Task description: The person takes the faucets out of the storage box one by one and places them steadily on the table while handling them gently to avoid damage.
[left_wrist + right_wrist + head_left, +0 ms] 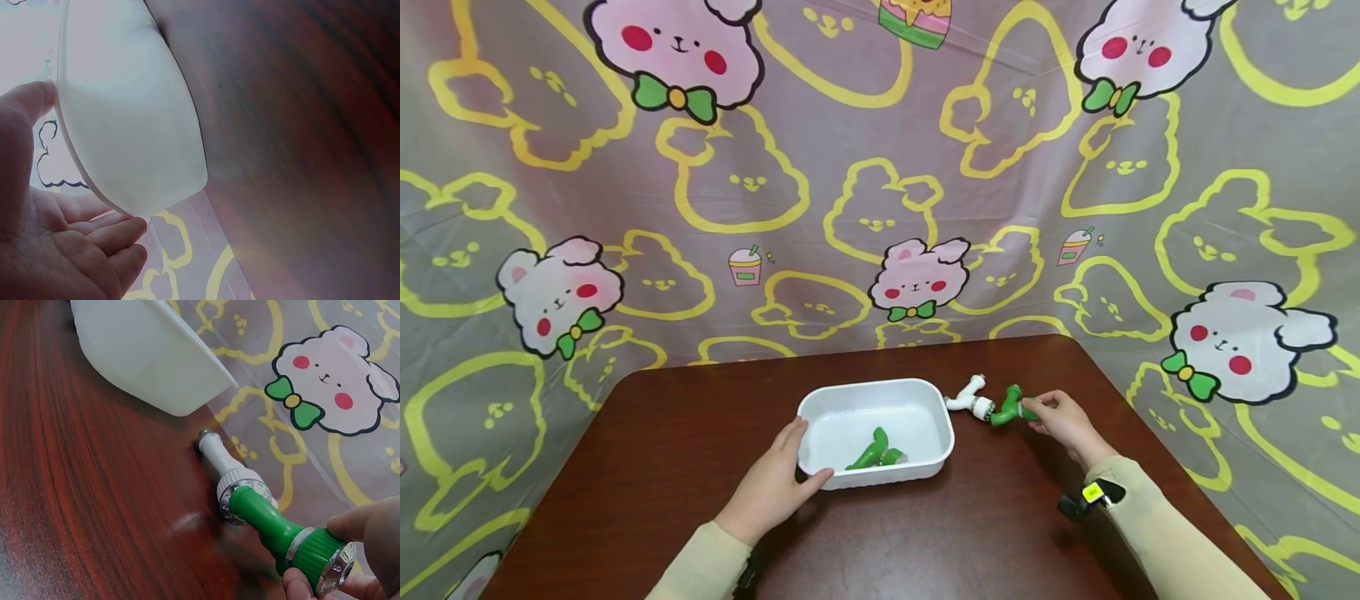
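My left hand point(769, 490) holds a white plastic tub point(876, 477) at its left front corner, fingers on the left rim and thumb on the front rim. Inside lies a green water tap point(872, 450), partly hidden by the front wall. To the right of the tub, my right hand point(1066, 423) pinches a second green tap point(265, 519) at its ridged collar with a silvery end. The spout end of that tap overlaps the metal-ringed end of a white tap point(967, 400), which lies close to the tub's right side.
Everything stands on a dark reddish-brown wooden table point(692, 450). A fabric curtain point(820, 192) with cartoon animals hangs behind the table and along its sides. The table's right edge runs beyond my right hand.
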Motion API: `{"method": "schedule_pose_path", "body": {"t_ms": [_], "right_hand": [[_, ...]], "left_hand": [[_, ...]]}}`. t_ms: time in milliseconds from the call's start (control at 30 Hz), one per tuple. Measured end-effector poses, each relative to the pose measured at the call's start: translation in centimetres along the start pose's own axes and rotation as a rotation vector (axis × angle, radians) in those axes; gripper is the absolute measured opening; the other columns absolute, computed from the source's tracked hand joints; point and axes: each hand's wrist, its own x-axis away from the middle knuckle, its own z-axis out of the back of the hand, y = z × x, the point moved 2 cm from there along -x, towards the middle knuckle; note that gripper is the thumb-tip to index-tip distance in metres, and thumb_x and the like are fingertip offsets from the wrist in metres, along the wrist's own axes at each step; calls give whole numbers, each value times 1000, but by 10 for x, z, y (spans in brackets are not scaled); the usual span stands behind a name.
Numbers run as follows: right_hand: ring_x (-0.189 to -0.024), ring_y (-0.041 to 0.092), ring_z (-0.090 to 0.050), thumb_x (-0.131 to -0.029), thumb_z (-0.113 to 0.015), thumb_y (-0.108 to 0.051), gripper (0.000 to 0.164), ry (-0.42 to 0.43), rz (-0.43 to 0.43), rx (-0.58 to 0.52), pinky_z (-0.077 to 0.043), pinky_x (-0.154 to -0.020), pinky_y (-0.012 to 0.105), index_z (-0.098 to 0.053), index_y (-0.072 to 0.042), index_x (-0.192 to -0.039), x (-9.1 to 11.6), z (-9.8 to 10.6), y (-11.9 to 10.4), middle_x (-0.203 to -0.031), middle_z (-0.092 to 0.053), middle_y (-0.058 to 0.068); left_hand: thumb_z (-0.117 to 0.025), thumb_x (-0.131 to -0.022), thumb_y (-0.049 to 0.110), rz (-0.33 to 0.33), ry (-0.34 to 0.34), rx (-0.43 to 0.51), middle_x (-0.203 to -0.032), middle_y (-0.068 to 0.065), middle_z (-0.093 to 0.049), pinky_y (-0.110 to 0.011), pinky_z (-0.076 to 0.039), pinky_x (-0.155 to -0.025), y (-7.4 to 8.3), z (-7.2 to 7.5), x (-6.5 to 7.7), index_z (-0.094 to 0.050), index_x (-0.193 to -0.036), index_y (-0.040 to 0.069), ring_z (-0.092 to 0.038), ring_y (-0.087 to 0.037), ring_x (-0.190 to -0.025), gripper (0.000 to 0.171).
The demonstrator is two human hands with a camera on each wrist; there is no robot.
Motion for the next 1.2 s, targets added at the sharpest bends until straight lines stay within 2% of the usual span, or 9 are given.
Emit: {"method": "schedule_pose_path", "body": {"t_ms": [467, 733, 1033, 1200], "right_hand": [[-79, 7, -68, -104, -61, -25, 42, 25, -18, -8, -58, -73, 21, -45, 11, -120, -8, 3, 6, -112, -61, 19], [-87, 11, -67, -105, -60, -26, 46, 33, -39, 10, -58, -76, 21, -43, 11, -125, -14, 3, 9, -125, -54, 27], [-88, 13, -68, -104, -60, -28, 52, 45, -53, 3, -59, -79, 23, -41, 12, -130, -21, 4, 8, -131, -50, 30], [-93, 18, -68, -105, -59, -29, 51, 37, -42, 51, -59, -79, 24, -42, 12, -130, -23, 4, 7, -133, -50, 31]], "left_hand": [[-79, -91, 41, 8, -1, -3, -156, -29, -43, -50, -51, -106, 0, 0, 0, -44, -149, -10, -55, -41, -135, 85], [-79, -90, 42, 4, 1, -9, -155, -29, -44, -49, -51, -106, 1, 0, -1, -45, -148, -10, -56, -41, -135, 85], [-79, -90, 42, 17, -8, -4, -156, -29, -44, -50, -51, -106, 2, 1, -1, -44, -149, -10, -55, -41, -135, 85], [-79, -90, 43, 14, 2, -5, -155, -29, -44, -50, -52, -105, 3, 2, 0, -45, -149, -10, -56, -42, -135, 86]]}}
